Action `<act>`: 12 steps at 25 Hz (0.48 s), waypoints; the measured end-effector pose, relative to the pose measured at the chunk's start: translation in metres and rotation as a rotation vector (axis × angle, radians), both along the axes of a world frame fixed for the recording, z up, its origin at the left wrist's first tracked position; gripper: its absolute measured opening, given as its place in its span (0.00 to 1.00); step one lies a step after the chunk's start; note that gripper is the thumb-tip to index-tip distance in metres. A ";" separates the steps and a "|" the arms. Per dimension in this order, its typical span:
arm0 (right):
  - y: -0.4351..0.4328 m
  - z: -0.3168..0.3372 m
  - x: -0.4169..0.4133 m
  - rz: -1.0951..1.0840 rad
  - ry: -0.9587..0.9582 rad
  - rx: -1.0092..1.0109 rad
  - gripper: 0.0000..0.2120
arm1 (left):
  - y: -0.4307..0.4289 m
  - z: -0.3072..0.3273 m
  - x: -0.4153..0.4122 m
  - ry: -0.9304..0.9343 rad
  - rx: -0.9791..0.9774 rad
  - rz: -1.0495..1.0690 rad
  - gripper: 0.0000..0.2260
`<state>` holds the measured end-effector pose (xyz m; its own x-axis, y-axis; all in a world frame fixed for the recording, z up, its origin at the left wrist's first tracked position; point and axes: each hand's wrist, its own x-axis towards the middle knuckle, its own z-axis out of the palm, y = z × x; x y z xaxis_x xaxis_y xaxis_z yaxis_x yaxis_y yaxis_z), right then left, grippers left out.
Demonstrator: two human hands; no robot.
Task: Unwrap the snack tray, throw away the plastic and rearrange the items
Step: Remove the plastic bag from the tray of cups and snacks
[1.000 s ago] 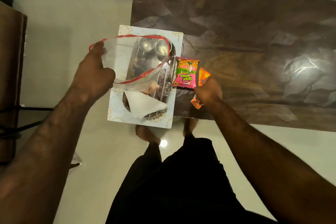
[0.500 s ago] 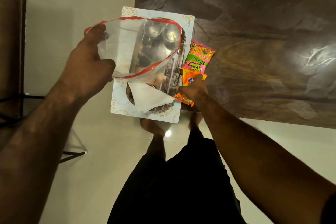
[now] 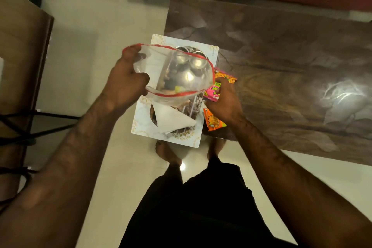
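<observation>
The glossy, marble-veined brown table [image 3: 281, 56] carries the flat white tray [image 3: 145, 119], a rectangle with gilt corner ornaments that overhangs its near left corner. Above the tray the left hand [image 3: 124, 84] still pinches the clear, crinkled plastic bag [image 3: 157, 62] by its red rim, with the mouth held wide. The right hand [image 3: 225, 102], on the orange packet [image 3: 214, 123] half a second ago, now curls round the shiny pink-and-green packet [image 3: 211, 91] at the tray's right edge. The orange one lies uncovered under the wrist. Round steel bowls [image 3: 196, 62] gleam through the film.
</observation>
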<state>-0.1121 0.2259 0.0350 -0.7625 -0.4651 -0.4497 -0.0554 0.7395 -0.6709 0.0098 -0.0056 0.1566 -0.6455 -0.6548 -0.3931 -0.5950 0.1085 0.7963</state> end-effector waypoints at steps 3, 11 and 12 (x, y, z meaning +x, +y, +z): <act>0.004 0.003 -0.010 -0.178 -0.104 0.093 0.29 | -0.003 0.015 0.003 0.045 0.034 0.028 0.35; 0.016 0.010 0.003 -0.172 -0.385 -0.147 0.44 | 0.000 0.037 0.001 0.130 0.169 0.051 0.34; 0.010 0.019 0.002 -0.133 -0.403 -0.233 0.48 | -0.001 0.040 -0.002 0.141 0.188 0.072 0.34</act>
<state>-0.1100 0.2360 0.0544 -0.6086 -0.4993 -0.6167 0.3278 0.5497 -0.7684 0.0080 -0.0061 0.1969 -0.6571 -0.6247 -0.4218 -0.4772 -0.0884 0.8743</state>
